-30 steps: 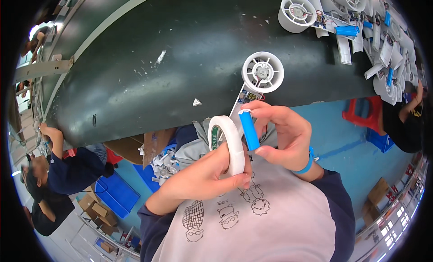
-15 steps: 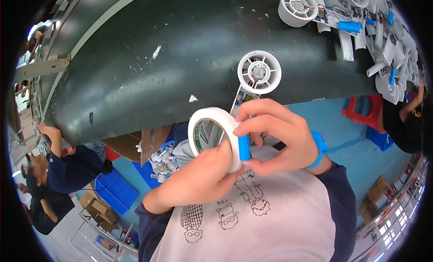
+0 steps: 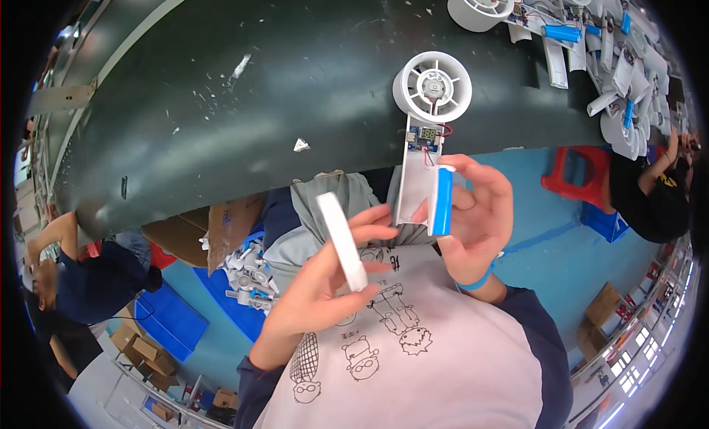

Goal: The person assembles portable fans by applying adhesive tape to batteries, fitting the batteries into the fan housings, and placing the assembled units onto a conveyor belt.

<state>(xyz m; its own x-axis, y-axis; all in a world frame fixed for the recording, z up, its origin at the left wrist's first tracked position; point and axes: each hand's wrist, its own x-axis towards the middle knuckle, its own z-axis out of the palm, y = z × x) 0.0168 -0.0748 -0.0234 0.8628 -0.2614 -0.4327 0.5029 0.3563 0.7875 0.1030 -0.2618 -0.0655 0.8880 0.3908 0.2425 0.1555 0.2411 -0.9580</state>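
A roll of white tape (image 3: pixel 341 240) hangs edge-on in my left hand (image 3: pixel 306 292), whose thumb and fingers curl around it. My right hand (image 3: pixel 484 233) grips a blue cylindrical battery (image 3: pixel 443 200) with the fingers at its top and the thumb near its bottom. The battery stands along the right side of an open white handle shell (image 3: pixel 416 185) of a small fan. Above my hands, on the table, rests the fan's round white housing (image 3: pixel 465 89), with a motor in its middle. A small blue circuit board (image 3: pixel 423 138) with a display sits in the shell, and thin wires run from it.
More white fan parts (image 3: pixel 620 78) with blue batteries pile up at the right of the dark green table (image 3: pixel 221 118). A white scrap (image 3: pixel 301 144) lies near its edge. Below are a blue bin (image 3: pixel 173 322) and a red stool (image 3: pixel 576 174). Other people sit at both sides.
My left hand has drawn the tape roll down and left, off the battery, and turned it edge-on. The handle shell and circuit board now show more fully. My right hand still holds the battery.
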